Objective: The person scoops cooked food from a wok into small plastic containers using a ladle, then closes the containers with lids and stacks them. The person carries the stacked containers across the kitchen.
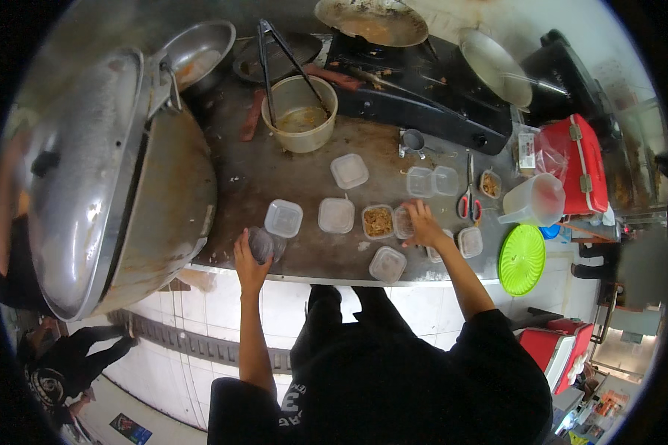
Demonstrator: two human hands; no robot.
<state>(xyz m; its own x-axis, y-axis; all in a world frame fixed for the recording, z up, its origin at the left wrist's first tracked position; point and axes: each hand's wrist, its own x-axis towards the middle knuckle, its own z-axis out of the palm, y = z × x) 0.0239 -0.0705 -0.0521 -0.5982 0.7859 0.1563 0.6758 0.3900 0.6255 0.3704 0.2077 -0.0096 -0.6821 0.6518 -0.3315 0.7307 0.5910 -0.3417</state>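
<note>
My left hand [251, 265] is at the counter's front edge, its fingers around clear plastic lids or tubs [263, 246]. A white-looking square plastic container [283, 218] touches them. My right hand [423, 225] rests its fingertips on a small clear plastic container [404, 222], which stands beside an uncovered container of brown shredded food [378, 221]. Further square containers lie around: one at the middle [336, 216], one behind it [349, 171], one near the edge [387, 265]. An open hinged clear container [432, 181] lies behind my right hand.
A large lidded metal vessel [167, 206] fills the left. Tongs [293, 50] stand in a plastic tub [300, 136]. A black gas stove [423, 105] is behind. Scissors [469, 194], a plastic jug [534, 199], a green plate [522, 260] and a red cooler [576, 164] stand right. Other people are at left.
</note>
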